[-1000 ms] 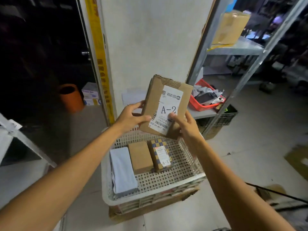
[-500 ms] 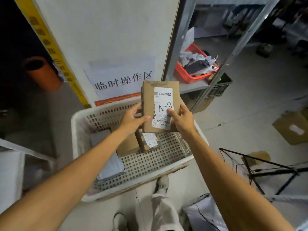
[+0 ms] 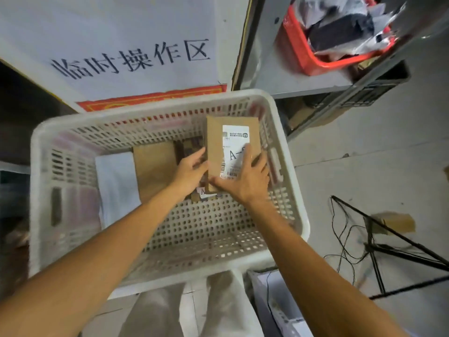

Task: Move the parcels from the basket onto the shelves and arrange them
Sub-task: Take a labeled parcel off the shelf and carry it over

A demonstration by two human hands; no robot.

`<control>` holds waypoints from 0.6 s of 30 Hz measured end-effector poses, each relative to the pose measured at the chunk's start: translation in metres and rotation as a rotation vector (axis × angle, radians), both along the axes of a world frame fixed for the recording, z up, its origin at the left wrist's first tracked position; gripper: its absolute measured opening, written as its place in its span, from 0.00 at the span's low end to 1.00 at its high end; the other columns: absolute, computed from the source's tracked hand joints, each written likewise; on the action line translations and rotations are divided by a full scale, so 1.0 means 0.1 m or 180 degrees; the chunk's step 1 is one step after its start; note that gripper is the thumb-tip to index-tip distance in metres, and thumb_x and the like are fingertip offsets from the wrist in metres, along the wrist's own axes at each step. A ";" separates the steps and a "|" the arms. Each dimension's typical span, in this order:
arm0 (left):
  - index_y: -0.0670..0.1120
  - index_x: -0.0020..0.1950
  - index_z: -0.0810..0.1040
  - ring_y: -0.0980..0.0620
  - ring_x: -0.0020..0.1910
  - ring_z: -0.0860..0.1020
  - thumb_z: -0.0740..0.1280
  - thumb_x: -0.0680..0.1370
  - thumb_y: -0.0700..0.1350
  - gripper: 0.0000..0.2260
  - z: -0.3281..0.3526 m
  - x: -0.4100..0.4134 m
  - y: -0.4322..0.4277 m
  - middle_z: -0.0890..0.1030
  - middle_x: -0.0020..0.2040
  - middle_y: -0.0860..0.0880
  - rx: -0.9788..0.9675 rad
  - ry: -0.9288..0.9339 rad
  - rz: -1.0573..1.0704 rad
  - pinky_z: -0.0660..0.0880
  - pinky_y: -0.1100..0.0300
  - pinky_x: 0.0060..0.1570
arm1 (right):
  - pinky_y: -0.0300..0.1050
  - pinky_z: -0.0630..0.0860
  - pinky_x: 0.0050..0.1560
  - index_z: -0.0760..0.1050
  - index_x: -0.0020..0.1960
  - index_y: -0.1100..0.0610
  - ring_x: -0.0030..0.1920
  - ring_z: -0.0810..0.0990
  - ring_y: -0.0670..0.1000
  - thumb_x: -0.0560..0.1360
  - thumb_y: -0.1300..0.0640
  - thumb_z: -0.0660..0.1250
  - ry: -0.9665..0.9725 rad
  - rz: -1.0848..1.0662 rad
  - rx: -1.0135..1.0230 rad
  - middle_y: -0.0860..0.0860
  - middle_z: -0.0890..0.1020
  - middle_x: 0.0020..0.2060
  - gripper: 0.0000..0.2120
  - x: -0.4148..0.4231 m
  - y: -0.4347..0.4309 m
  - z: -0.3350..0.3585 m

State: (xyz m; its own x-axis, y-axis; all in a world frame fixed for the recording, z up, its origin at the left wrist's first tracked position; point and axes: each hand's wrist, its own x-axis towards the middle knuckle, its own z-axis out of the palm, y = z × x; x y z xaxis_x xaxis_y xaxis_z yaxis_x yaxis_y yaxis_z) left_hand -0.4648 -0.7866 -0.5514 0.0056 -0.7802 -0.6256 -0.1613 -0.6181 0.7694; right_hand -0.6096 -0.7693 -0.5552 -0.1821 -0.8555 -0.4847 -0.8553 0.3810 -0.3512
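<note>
Task judged early: no parcel is seen placed on the grey metal shelf (image 3: 291,76) at far right, where only a red plastic basket (image 3: 295,52) of bagged items is visible. The white perforated plastic basket (image 3: 40,171) on the floor is still loaded. A pale grey flat soft mailer (image 3: 116,183) is lying at its left, a plain brown cardboard box (image 3: 154,166) just right of it, and a small chequered parcel (image 3: 192,144) is mostly hidden behind the hands.

The brown cardboard parcel with a white printed label (image 3: 213,142) is held within the far right part of the white basket, label facing up toward the camera. Whether it is resting on the basket floor or on the parcel below cannot be told.

The left hand (image 3: 190,170) is set against that parcel's left edge, fingers loosely curled round it, thumb on the near side. The right hand (image 3: 245,181) is clamped on the near right part, fingers spread over the label and right edge, thumb along the near edge. Motion blur is present, so exact finger contact is uncertain. All visible parcels are judged left to move and arrange.
</note>
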 end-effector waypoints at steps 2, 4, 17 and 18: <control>0.50 0.76 0.62 0.49 0.58 0.77 0.64 0.80 0.41 0.25 -0.27 -0.07 -0.06 0.74 0.66 0.50 0.0053 0.0026 -0.0069 0.79 0.57 0.50 | 0.63 0.54 0.73 0.37 0.78 0.49 0.76 0.49 0.67 0.56 0.20 0.65 0.0257 0.0042 0.0067 0.65 0.40 0.77 0.65 -0.02 -0.07 -0.22; 0.52 0.76 0.62 0.48 0.63 0.76 0.65 0.79 0.42 0.26 -0.51 -0.12 -0.12 0.72 0.69 0.48 0.0129 0.0081 -0.0115 0.79 0.52 0.53 | 0.65 0.55 0.71 0.38 0.78 0.46 0.75 0.49 0.68 0.55 0.19 0.65 0.0528 0.0190 0.0050 0.65 0.38 0.76 0.64 -0.02 -0.12 -0.39; 0.56 0.76 0.60 0.54 0.72 0.63 0.66 0.78 0.39 0.30 -1.39 -0.12 -0.33 0.63 0.75 0.53 -0.0754 -0.0977 -0.1625 0.61 0.63 0.69 | 0.70 0.53 0.70 0.49 0.77 0.44 0.73 0.51 0.71 0.62 0.28 0.70 0.0289 0.0421 0.0108 0.57 0.48 0.77 0.52 -0.16 -0.40 -1.32; 0.55 0.76 0.61 0.54 0.74 0.59 0.65 0.78 0.39 0.29 -1.44 -0.09 -0.35 0.60 0.77 0.54 -0.0989 -0.1273 -0.2008 0.54 0.61 0.71 | 0.71 0.52 0.71 0.49 0.77 0.44 0.73 0.50 0.71 0.63 0.29 0.70 0.0169 0.0408 0.0152 0.57 0.48 0.76 0.52 -0.16 -0.42 -1.41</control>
